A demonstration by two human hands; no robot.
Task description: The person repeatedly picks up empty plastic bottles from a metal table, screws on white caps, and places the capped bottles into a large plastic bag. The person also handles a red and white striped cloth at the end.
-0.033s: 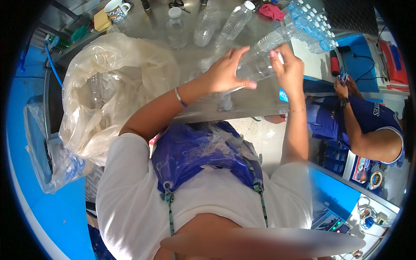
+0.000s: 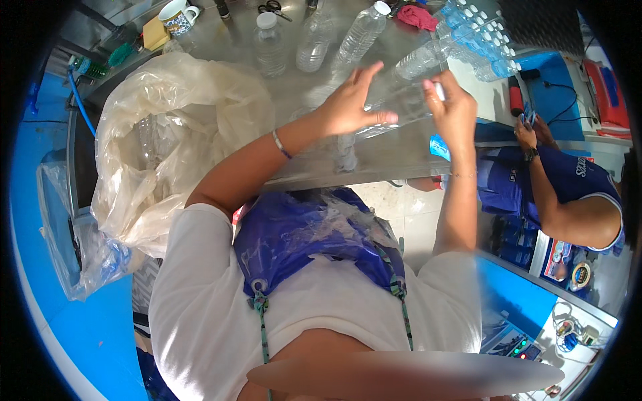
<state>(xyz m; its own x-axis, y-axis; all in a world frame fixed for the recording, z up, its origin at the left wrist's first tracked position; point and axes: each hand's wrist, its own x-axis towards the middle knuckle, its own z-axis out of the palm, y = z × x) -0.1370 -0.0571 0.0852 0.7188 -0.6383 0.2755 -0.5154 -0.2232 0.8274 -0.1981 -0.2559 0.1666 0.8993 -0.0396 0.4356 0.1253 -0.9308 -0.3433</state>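
A: Where is the bottle [image 2: 401, 107]?

B: Above the steel table [image 2: 374, 157], lying on its side between both hands. Its long axis runs left to right, cap end toward the right hand [image 2: 451, 110].

A: And the grips?

B: Left hand [image 2: 351, 107] cups the body, fingers spread. Right fingers pinch the cap end.

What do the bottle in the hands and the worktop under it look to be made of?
Bottle: clear thin plastic, glossy; the table shows through it. Worktop: looks like brushed stainless steel, grey with soft reflections. Left hand and right hand both grip the bottle.
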